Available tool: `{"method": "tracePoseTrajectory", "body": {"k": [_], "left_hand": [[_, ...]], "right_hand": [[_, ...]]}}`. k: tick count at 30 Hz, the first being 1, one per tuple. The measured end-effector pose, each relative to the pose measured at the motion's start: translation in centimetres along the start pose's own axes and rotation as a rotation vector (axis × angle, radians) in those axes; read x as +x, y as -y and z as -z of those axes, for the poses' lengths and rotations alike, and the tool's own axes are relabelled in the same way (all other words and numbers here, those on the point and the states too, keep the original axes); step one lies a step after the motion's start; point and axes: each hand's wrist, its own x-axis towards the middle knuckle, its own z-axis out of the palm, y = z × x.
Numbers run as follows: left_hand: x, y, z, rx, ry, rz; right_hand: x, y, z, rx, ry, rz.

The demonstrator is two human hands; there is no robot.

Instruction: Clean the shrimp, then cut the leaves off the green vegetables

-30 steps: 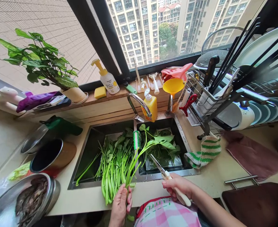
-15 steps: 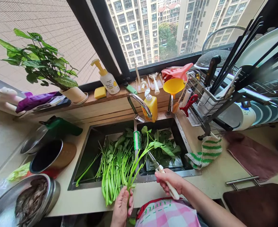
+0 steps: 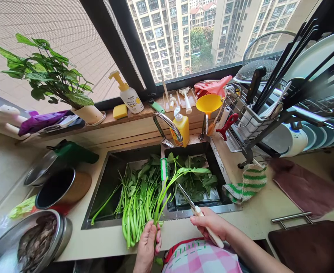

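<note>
My left hand (image 3: 149, 240) is closed round the lower ends of several long green stalks of leafy greens (image 3: 167, 185), held upright at the sink's front edge. Their leafy tops lean to the right, over the right basin. In my right hand (image 3: 209, 223) is a knife (image 3: 190, 200) by its white handle; the narrow metal blade points up and left, just right of the stalks and apart from them. A thick bunch of greens (image 3: 132, 212) lies in the left basin, its stem ends resting over the front rim. Loose leaves (image 3: 195, 187) fill much of the right basin.
A curved faucet (image 3: 169, 123) rises behind the sink divider, where a green-and-white cloth (image 3: 164, 169) hangs. On the left stand a pot (image 3: 78, 185) and a metal bowl (image 3: 57, 242). A dish rack (image 3: 249, 125) and a striped cloth (image 3: 252, 182) are on the right.
The knife and my right hand have moved slightly right and down, away from the stalks. The leafy tops have swung up a little; my left hand keeps its grip.
</note>
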Motion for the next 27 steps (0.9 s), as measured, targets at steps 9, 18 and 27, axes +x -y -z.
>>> {"method": "tracePoseTrajectory", "body": {"k": [9, 18, 27], "left_hand": [[0.1, 1.1, 0.7, 0.066, 0.057, -0.034], [0.5, 2.0, 1.3, 0.081, 0.1, -0.038], [0.5, 1.5, 1.1, 0.124, 0.066, -0.088]], "right_hand": [[0.2, 0.2, 0.5, 0.11, -0.046, -0.045], [0.5, 0.3, 0.8, 0.18, -0.053, -0.059], [-0.3, -0.1, 0.4, 0.064, -0.083, 0.025]]}}
